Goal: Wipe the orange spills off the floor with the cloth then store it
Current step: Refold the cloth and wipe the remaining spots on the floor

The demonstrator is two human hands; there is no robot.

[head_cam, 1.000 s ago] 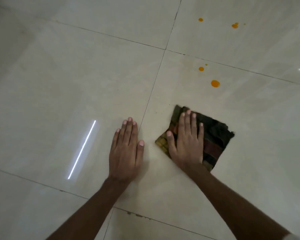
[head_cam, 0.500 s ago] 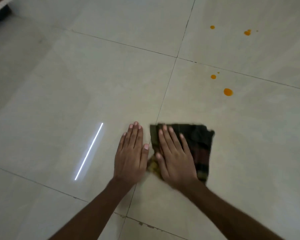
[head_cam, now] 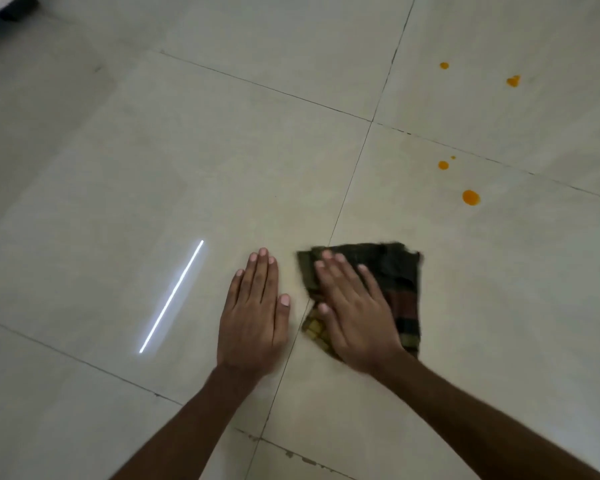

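My right hand (head_cam: 355,315) lies flat on the dark checked folded cloth (head_cam: 395,282), fingers (head_cam: 329,271) stretched out straight and slightly spread, palm pressing down rather than gripping; nothing is curled into the hand. The cloth sits on the pale glossy tiled floor (head_cam: 153,168), straddling the thin dark grout line (head_cam: 347,188) that runs away from me, with most of the fabric on the tile to the right of that line. Its near left corner shows yellowish checks, its right side has a dull red band, and its edges look a little blurred.

My left hand (head_cam: 253,317) rests flat on the bare tile just beside the cloth, fingers held together and extended, thumb out toward the cloth but not touching it. It holds nothing.

Ahead and to the right, well apart from the cloth, I count 4 clear orange spill spots (head_cam: 470,197) plus 1 tiny speck: the largest round drop nearest the cloth, a smaller one beyond it with the speck beside it, and 2 more on the far tile past the next grout line.

A bright white streak of reflected light (head_cam: 172,296) lies on the floor left of my left hand. A dark object's corner (head_cam: 11,6) shows at the top left.
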